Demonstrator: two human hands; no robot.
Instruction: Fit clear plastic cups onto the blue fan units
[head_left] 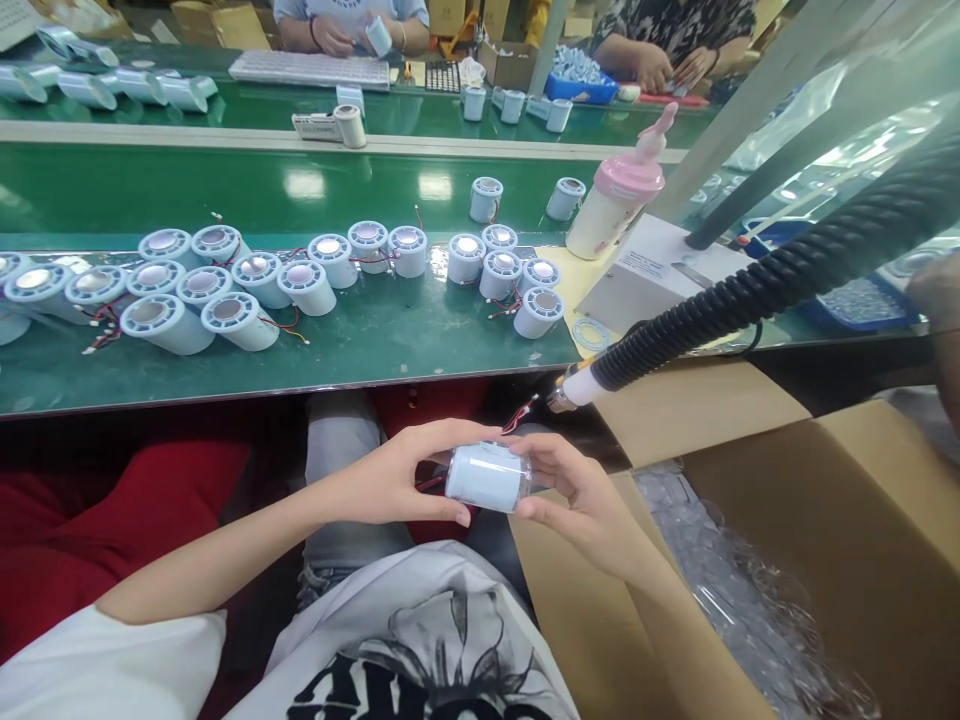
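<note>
Your left hand (414,474) and your right hand (581,492) both hold one pale blue can (486,478). It lies on its side over your lap, just in front of the green table (360,350). Your left thumb and fingers reach around its left end, and your right fingers pinch the other end. Clear plastic seems to wrap the can.

Hold it softly, so the plastic does not bend or crack. Keep the can and plastic in line, and look for a caught edge. Mind the red wires (430,484) by your left palm and try not to squash them.

More thin wires (517,414) poke up behind the can, near the metal tip (558,402) of the black hose (712,305). I can't tell what they join to. The tip may be hot, so it is best to keep wires, plastic and fingers off it. Your right arm is close to the cardboard box (832,560) too, so move it gently.
</note>
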